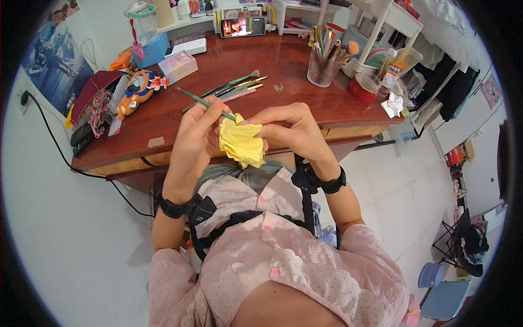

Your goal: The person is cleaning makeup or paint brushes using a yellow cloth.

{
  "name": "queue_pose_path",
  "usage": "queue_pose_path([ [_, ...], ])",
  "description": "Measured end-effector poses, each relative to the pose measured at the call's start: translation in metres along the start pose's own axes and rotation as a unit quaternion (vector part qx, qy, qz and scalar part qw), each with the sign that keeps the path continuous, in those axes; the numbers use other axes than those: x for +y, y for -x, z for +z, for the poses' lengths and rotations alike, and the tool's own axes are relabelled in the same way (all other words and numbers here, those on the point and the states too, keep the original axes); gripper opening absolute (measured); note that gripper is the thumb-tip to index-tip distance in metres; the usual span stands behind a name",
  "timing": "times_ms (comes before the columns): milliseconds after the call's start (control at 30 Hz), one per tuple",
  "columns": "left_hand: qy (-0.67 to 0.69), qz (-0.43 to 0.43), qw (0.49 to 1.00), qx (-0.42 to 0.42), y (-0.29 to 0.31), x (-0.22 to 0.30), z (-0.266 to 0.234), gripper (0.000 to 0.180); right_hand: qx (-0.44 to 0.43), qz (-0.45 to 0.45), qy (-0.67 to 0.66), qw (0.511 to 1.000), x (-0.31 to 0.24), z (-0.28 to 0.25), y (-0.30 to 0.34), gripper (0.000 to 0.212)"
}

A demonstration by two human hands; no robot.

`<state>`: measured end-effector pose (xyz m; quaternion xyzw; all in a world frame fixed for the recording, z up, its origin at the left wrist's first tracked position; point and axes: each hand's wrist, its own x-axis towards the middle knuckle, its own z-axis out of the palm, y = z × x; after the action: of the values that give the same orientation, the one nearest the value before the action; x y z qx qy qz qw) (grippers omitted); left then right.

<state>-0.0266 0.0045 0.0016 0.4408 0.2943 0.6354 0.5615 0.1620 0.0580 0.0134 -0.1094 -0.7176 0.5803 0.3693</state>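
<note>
My left hand (192, 136) is closed on a slim green makeup brush (192, 96), whose bare handle end points up and to the left. The brush's other end goes into a crumpled yellow cloth (243, 146), so its bristles are hidden. Thumb and fingers of my right hand (291, 128) pinch the cloth's upper right edge; the rest hangs down over the desk's front edge. Just beyond my left hand, several makeup brushes (234, 86) lie in a loose bundle on the desk.
The red-brown desk (291, 60) carries a propped phone (242, 27) at the back. A clear cup of brushes (322, 71), a red tape roll (364, 87) and crumpled white tissue (392, 104) are at right. An orange figure (133, 95) and a pink box (178, 66) are at left.
</note>
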Motion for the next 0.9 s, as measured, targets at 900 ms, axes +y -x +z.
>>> queue_pose_path([
  [900, -0.213, 0.040, 0.976, 0.025, -0.011, -0.003, 0.005, 0.024, 0.016, -0.190, 0.342, 0.920, -0.008, 0.000, 0.008, 0.018],
])
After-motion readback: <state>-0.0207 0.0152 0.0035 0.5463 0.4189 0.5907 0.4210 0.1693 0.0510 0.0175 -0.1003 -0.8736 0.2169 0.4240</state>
